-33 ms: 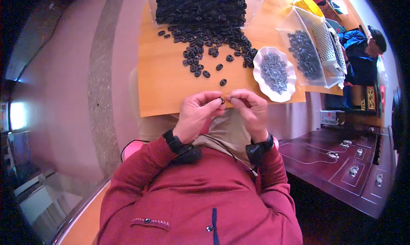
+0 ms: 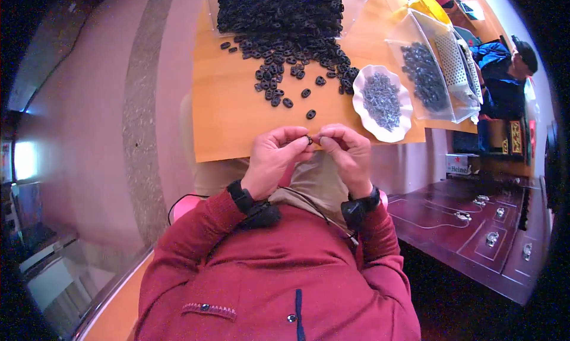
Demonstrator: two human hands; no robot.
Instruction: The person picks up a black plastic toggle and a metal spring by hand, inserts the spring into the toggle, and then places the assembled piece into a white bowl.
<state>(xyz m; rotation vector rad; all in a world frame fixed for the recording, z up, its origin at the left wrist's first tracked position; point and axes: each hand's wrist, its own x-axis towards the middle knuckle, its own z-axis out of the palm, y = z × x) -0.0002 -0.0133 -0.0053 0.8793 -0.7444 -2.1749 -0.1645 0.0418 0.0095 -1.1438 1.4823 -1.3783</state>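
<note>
Just beyond the near edge of the wooden table, my hands meet fingertip to fingertip. My left hand (image 2: 274,163) pinches a small black oval plastic piece with holes (image 2: 309,140) between thumb and forefinger. Right beside it, the thumb and forefinger of my right hand (image 2: 349,157) are pressed together; whatever they hold is too small to make out. Loose black oval pieces (image 2: 288,103) like the one I hold lie on the table ahead. To the right, a white scalloped dish (image 2: 406,127) contains many tiny clear or greyish parts.
A clear bin heaped with black pieces (image 2: 279,11) stands at the far side, spilling onto the wooden table (image 2: 228,115). Farther right are a clear tray of dark parts (image 2: 423,73), a white perforated basket (image 2: 449,59) and a yellow container (image 2: 428,7). Another person (image 2: 502,62) sits beyond.
</note>
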